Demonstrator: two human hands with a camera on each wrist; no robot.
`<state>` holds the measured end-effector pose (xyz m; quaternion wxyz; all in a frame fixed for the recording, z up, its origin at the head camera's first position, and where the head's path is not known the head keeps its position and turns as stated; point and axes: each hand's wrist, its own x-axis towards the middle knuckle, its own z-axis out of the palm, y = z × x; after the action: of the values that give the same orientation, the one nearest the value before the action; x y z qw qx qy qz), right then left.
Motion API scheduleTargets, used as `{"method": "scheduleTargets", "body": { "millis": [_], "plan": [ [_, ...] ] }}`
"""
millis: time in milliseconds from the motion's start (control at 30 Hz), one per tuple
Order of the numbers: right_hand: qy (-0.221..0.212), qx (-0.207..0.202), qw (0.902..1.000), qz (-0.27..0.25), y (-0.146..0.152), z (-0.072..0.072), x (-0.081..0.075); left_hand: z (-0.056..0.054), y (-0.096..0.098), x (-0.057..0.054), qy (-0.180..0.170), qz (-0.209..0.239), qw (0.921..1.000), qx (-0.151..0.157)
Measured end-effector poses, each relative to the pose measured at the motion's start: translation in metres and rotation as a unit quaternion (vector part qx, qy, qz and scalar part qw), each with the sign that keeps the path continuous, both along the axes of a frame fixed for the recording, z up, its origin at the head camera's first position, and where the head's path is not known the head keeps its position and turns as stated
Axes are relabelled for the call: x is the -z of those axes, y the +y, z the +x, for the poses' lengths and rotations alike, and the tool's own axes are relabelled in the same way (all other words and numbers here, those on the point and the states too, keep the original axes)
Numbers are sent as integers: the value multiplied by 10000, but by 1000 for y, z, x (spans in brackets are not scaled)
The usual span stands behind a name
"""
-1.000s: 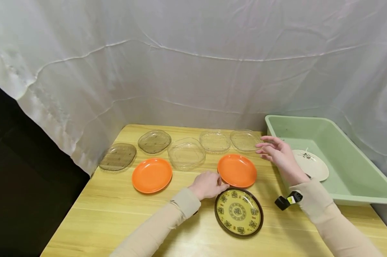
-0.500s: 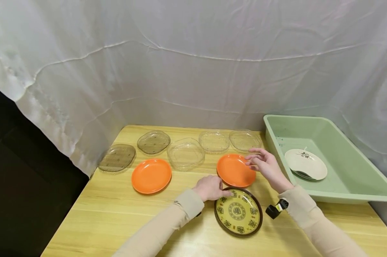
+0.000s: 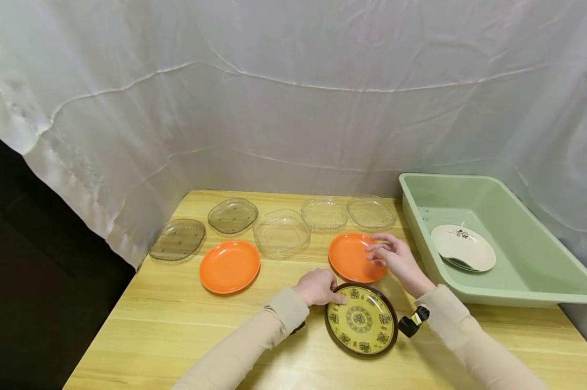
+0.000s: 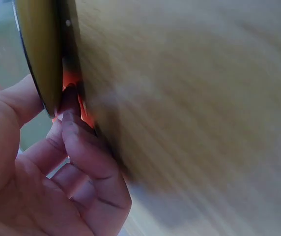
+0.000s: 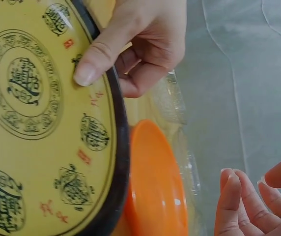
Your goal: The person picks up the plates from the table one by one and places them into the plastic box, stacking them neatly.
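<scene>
While the left hand [image 3: 317, 287] pinches the round, brown-rimmed yellow plate [image 3: 360, 320] lying near-right of that grip, the right hand [image 3: 398, 260], loosely bent and holding nothing, hangs apart, far-right.

From here I see a tub [image 3: 532, 254] right of the grip, glass plates [image 3: 282, 233] beyond, curtain [image 3: 298, 124] behind, black cloth [image 3: 39, 287] way left.

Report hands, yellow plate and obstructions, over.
Left hand pinches yellow plate at edge. Right hand holds nothing. Right orange plate close beyond yellow plate, possibly in the way.
</scene>
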<state>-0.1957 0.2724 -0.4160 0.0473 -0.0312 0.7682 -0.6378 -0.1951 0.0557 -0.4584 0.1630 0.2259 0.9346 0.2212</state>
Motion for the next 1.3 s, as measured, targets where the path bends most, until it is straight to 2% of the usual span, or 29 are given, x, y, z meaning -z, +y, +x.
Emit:
{"method": "scheduleTargets", "body": {
  "millis": [233,500,767,1067,1300],
  "plan": [
    [-99,-74,9999,-13,0,-1,7,-1,-4,-1,15,-14,10000,-43],
    [-150,-74,9999,9,0,-3,15,-7,-17,-1,-48,123,9998,-122],
    [-297,-134,9995,48,-4,-4,18,-12,-37,-1,-213,291,9985,-421],
    [-676,-73,9971,-356,-10,-6,23,-20,-56,-1,-340,663,9949,-683],
    [-921,15,9927,-776,-11,-9,28,-25,-67,-5,-588,1256,9878,-703]
  ]
}}
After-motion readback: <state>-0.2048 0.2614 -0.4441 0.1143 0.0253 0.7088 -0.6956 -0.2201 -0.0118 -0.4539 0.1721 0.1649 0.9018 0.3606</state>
